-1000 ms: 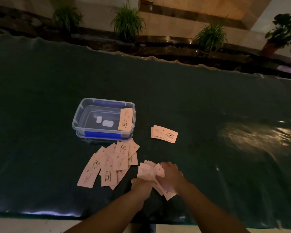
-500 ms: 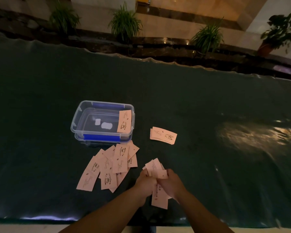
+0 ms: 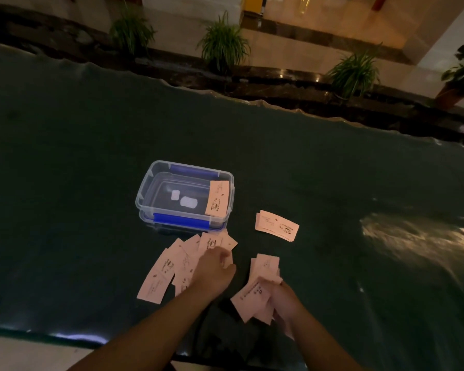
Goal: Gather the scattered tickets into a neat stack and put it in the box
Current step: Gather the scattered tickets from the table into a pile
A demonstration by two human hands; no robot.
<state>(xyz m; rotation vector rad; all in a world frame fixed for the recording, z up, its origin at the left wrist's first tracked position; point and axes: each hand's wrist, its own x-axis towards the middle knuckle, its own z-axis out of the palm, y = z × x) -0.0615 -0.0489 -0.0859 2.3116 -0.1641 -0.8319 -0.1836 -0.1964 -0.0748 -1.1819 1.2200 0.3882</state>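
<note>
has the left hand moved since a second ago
Yes. The left hand left the bunch in the right hand and moved left, toward the box, onto the scattered tickets.

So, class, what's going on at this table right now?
A person is collecting pink paper tickets. The right hand holds a loose bundle of tickets, while the left hand reaches onto the scattered pile beside the clear plastic box with blue clips. One ticket leans inside the box; a small stack lies to its right.
</note>
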